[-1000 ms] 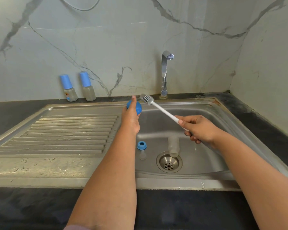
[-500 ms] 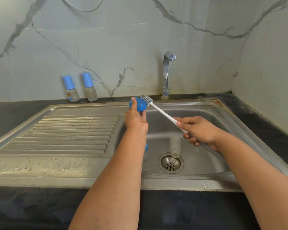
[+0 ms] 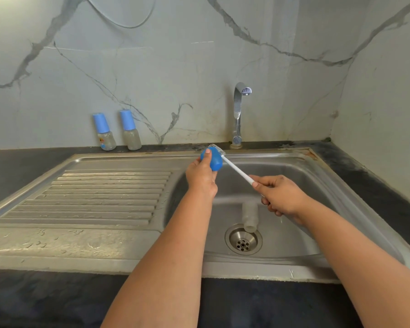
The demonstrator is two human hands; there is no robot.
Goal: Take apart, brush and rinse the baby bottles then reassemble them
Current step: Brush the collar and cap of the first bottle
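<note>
A: What can be made out of the hands?

B: The left hand (image 3: 201,178) is raised over the sink (image 3: 294,166), its fingers curled round a blue cap (image 3: 213,159) with the thumb pressed on top. Most of the cap's far side is hidden by the hand. The right hand (image 3: 278,196) grips the white handle of a bottle brush (image 3: 234,168) — its fingers are wrapped round the lower end, so that end cannot be seen.

A: And the bristles?

B: The bristle head sits right against the cap's far edge; whether it is inside the cap or only beside it cannot be told.

A: Where are the bottles?

B: One clear bottle body (image 3: 250,217) lies in the basin, its mouth just at the rim of the drain (image 3: 243,240); its upper end is partly covered by the right hand. Two capped bottles (image 3: 117,131) stand side by side on the dark table (image 3: 33,162) against the marble wall, well apart from the hands — the print on the left one is too small to read.

A: The tap?

B: The tap (image 3: 238,114) stands behind the sink; no water stream shows
</note>
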